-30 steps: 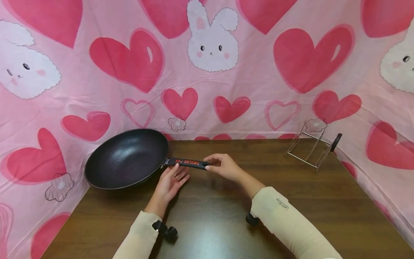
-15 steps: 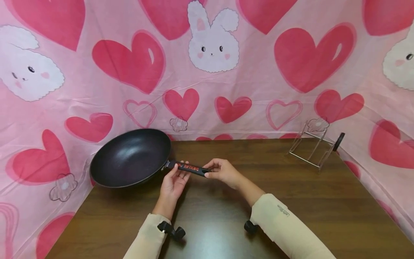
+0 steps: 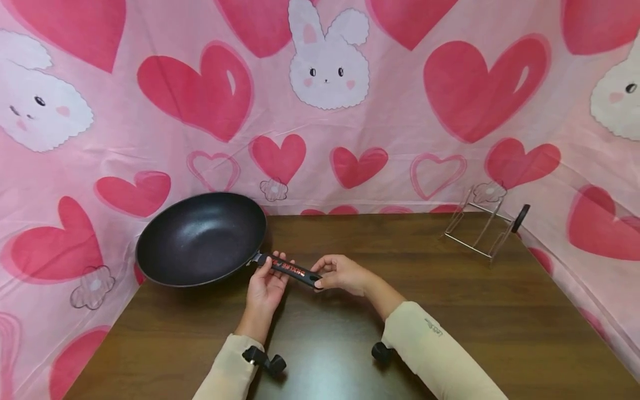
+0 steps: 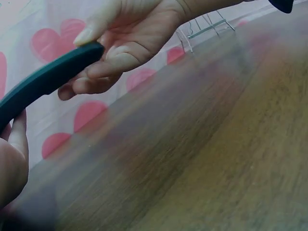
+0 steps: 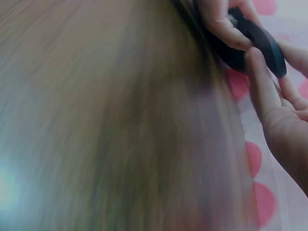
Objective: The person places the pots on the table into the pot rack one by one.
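Note:
A deep black frying pan (image 3: 202, 241) is at the back left in the head view, its inside facing up and toward me. Its black handle (image 3: 292, 269) with red lettering slants to the right and nearer me. My left hand (image 3: 266, 291) holds the handle close to the pan, thumb on top and fingers behind. At the handle's far end, my right hand (image 3: 346, 276) pinches the tip between thumb and fingers. The left wrist view shows the handle (image 4: 53, 74) from the side, apart from the table. Whether the pan's underside touches the table is hidden.
A wire rack (image 3: 475, 230) with a black round-edged part (image 3: 520, 218) stands at the back right of the brown wooden table (image 3: 400, 316). A pink cloth (image 3: 390, 128) with hearts and rabbits hangs behind and along both sides.
The handle's free end has swung toward me, and my right hand has come nearer with it. My left hand, whose fingers were looser below the handle, has moved up and now grips it.

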Motion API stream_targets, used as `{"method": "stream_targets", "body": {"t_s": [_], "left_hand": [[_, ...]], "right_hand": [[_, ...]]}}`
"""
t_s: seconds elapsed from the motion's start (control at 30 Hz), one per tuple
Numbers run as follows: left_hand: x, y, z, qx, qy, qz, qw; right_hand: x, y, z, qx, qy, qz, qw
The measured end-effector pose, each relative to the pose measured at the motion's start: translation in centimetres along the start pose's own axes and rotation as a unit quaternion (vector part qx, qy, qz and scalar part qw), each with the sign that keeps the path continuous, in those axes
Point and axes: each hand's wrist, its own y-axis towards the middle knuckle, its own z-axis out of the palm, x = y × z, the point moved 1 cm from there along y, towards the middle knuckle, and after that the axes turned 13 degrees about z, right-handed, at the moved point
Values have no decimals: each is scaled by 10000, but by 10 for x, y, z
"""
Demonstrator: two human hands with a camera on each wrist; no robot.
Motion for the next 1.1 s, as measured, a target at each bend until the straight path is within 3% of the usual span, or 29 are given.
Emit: {"method": "stream_targets", "body": {"t_s": [0.17,0.3,0.57,0.93,1.1], "left_hand": [[-2,-1,0,286,64,41,9996],[0,-1,-2,426,243,-45,9988],[-8,-7,-4,658,512,36,9965],[-21,-17,-2,387,399,84,9984],[-24,-26,1,659,183,63,9976]], "right_hand": [[2,12,9,703,629,412,9947],[-3,17,14,923,995,570,9891],[-15,19,21,1139,1474,153,9824],[-20,15,38,1309,1539,-167,9792],[-20,9,42,1410,1565,-288,9771]]}}
